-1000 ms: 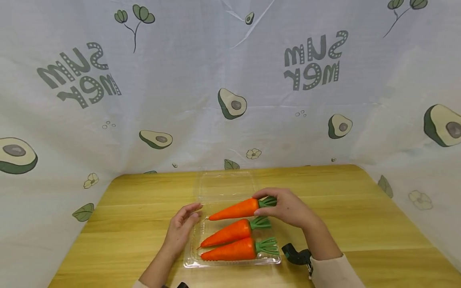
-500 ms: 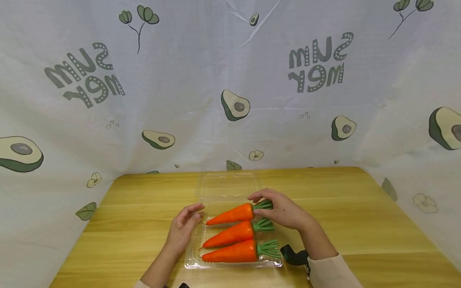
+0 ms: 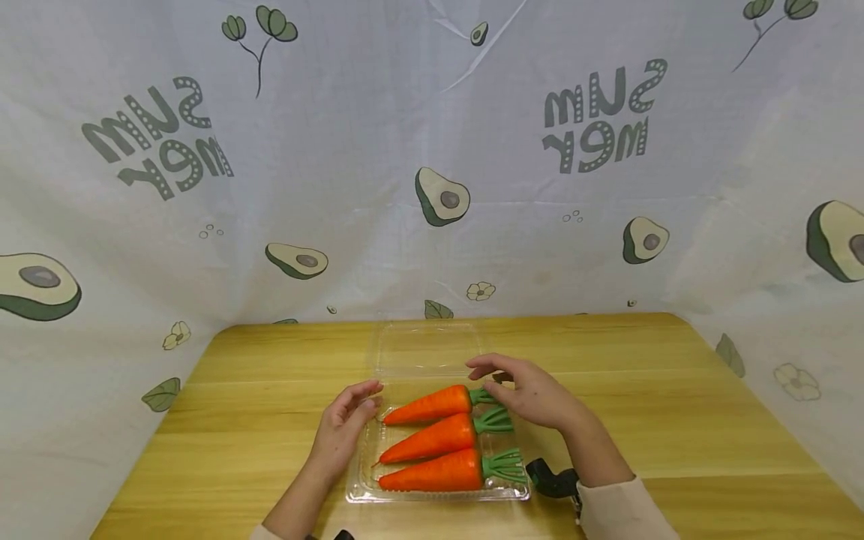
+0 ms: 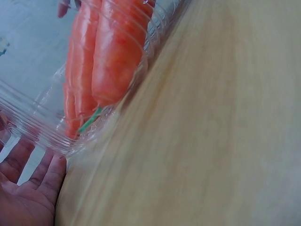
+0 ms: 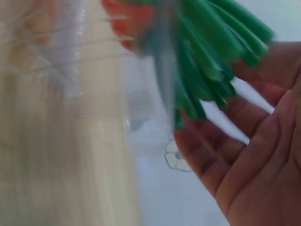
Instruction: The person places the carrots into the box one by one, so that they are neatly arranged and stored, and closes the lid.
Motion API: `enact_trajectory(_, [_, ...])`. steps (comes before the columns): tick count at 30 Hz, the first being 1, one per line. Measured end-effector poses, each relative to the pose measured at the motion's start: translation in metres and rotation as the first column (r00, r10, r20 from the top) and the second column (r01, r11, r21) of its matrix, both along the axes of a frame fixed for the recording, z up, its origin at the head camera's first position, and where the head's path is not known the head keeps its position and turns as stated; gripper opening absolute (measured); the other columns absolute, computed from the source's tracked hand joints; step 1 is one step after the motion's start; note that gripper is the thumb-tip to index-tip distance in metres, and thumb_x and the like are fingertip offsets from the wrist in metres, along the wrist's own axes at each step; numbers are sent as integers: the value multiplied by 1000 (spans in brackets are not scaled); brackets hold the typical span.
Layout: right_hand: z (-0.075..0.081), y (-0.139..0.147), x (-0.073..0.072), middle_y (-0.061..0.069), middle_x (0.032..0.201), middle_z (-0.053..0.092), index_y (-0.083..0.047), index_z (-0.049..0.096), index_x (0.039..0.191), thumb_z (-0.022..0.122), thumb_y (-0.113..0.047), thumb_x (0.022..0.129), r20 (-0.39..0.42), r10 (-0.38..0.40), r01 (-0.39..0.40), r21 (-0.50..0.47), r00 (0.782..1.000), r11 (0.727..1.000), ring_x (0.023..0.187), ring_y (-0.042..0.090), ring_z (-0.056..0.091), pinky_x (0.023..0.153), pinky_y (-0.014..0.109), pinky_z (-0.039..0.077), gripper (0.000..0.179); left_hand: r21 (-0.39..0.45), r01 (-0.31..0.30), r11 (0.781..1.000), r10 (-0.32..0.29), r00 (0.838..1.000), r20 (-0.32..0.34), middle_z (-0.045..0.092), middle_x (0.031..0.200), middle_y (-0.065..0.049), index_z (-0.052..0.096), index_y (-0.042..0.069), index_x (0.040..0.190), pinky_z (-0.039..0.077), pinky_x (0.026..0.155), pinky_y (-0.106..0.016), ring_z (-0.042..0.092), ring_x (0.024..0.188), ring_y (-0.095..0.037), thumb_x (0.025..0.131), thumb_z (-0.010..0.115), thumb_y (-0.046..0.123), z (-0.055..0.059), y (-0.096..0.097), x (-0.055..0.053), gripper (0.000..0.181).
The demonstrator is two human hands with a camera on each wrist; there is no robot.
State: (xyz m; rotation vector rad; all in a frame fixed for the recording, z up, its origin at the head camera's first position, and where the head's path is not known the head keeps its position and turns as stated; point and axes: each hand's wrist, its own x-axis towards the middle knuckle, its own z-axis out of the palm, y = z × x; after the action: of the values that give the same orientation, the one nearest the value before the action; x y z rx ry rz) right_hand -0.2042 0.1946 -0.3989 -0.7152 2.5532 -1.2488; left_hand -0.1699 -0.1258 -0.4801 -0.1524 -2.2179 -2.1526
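Observation:
Three orange carrots with green tops lie side by side in a clear plastic clamshell box (image 3: pixel 439 496): a far carrot (image 3: pixel 428 406), a middle carrot (image 3: pixel 432 439) and a near carrot (image 3: pixel 435 472). Loosely bent fingers of my right hand (image 3: pixel 533 390) hover around the far carrot's green top (image 5: pixel 207 42), without gripping it. At the box's left side my left hand (image 3: pixel 340 431) rests with relaxed fingers by the wall. In the left wrist view its fingers touch or nearly touch the ribbed plastic, below the carrot tips (image 4: pixel 113 56).
The box's clear lid (image 3: pixel 428 349) lies folded back toward the far edge of the wooden table (image 3: pixel 270 390). A pale curtain (image 3: pixel 351 150) printed with avocados hangs behind and at both sides. A black wrist camera mount (image 3: pixel 553 480) sits beside the right forearm.
The far carrot has come down into the box, closer to the middle one. My right hand has let go of it and drawn back slightly toward its leaves. The left hand barely moved.

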Motion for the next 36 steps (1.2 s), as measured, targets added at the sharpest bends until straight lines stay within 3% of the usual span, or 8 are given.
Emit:
enact_trajectory(5, [4,9,0,9,118,69,-17,62,136,66,-23,100,-12,-80,81,37,997,996,108,20,63,97,42,56,36,-6,-2,1000,2,1000,6,62,138,-23,60,0,134,54,97,-16,66,122,-30,103,55,6,1,0,1,32])
enact_trajectory(13, [6,8,-2,3,112,71,-15,67,127,72,-27,96,-3,-94,94,17,996,995,104,17,66,86,30,58,33,-16,-14,1000,15,1000,20,62,139,-22,59,0,135,54,97,-17,65,124,-27,103,53,5,2,0,1,33])
enact_trajectory(22, [2,10,-6,-2,111,73,-18,69,125,71,-30,97,-2,-132,132,48,991,990,104,16,67,91,38,59,31,-12,-18,1000,18,1000,24,62,139,-23,60,0,135,54,97,-17,66,124,-26,103,54,4,2,1,1,32])
enact_trajectory(29, [1,22,-9,1,118,72,-12,68,127,66,-37,100,-4,-181,181,45,983,982,108,20,65,92,38,57,37,-6,-10,1000,10,1000,18,62,138,-23,61,1,134,54,96,-16,64,125,-33,102,56,6,3,2,0,32])
enact_trajectory(36, [1,30,-10,8,126,70,-8,64,134,62,-41,101,19,-246,246,26,969,969,114,26,65,93,43,59,46,-9,-12,1000,12,1000,29,63,138,-22,61,1,133,54,95,-15,66,122,-31,102,57,7,5,2,0,32])
